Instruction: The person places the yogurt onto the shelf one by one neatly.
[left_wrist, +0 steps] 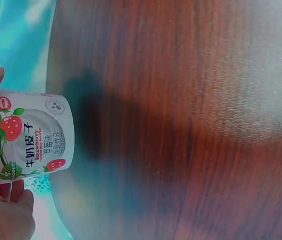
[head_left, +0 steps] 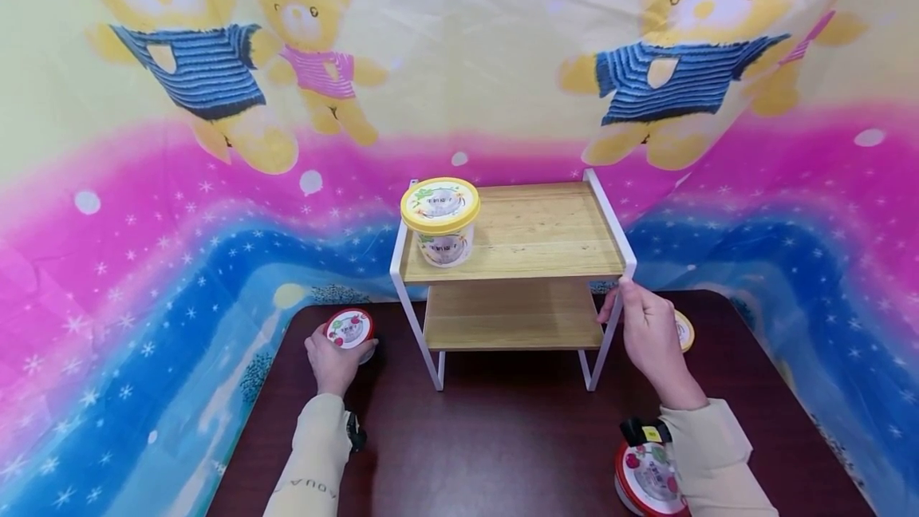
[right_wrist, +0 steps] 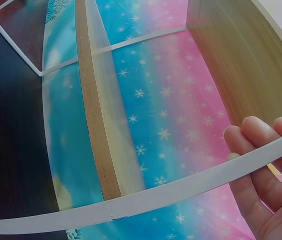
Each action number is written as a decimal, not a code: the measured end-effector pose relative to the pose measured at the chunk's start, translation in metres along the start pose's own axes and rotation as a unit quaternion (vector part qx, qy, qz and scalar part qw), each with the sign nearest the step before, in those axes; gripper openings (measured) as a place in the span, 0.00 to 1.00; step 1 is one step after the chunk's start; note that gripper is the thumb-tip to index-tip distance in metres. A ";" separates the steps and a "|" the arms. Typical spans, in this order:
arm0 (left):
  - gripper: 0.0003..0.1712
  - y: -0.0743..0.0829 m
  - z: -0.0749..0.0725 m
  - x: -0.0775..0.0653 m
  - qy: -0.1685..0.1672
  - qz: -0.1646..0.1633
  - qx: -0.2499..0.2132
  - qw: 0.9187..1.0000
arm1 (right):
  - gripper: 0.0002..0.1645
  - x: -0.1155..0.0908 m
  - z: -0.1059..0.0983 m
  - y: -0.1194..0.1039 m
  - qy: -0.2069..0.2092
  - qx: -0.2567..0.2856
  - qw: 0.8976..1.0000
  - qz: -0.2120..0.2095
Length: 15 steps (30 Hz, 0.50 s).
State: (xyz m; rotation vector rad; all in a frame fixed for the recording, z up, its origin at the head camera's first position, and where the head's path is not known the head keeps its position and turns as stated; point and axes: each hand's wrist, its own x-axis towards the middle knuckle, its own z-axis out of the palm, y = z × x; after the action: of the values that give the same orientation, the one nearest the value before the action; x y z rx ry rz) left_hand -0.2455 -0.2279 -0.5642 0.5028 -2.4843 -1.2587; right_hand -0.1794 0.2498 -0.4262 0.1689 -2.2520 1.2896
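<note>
My left hand [head_left: 335, 364] grips a strawberry milk dessert tub [head_left: 349, 329] by its red lid, at the left of the shelf. In the left wrist view the tub's printed side [left_wrist: 33, 137] faces the camera, and a dark shadow lies on the table beside its base. A two-tier wooden shelf [head_left: 542, 222] with a white frame stands at the back. My right hand [head_left: 655, 337] holds the front right upright of that frame near its top corner. The right wrist view shows fingers [right_wrist: 260, 132] curled behind the white bar [right_wrist: 190, 182].
On the shelf's top board, at the left, stands a tub with a yellow lid [head_left: 440, 206]. Another yellow lid [head_left: 685, 331] shows partly behind my right hand. A red-lidded tub [head_left: 649, 477] is by my right sleeve on the dark table [head_left: 495, 453]. A patterned cloth [head_left: 474, 102] hangs behind.
</note>
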 end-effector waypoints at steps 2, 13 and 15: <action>0.57 0.001 0.000 0.001 0.002 0.000 0.000 1.000 | 0.30 0.000 0.000 0.000 0.000 0.001 1.000 0.000; 0.59 0.002 -0.001 0.003 0.003 -0.014 0.011 1.000 | 0.31 0.000 0.000 0.000 -0.002 0.007 1.000 0.000; 0.59 0.003 -0.002 0.002 0.000 -0.015 0.013 1.000 | 0.31 0.000 0.000 0.000 -0.003 0.005 1.000 0.002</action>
State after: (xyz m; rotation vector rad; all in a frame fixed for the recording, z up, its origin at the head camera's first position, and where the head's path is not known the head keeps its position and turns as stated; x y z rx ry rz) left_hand -0.2467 -0.2284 -0.5607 0.5487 -2.5049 -1.2404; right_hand -0.1792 0.2495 -0.4263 0.1716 -2.2517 1.3044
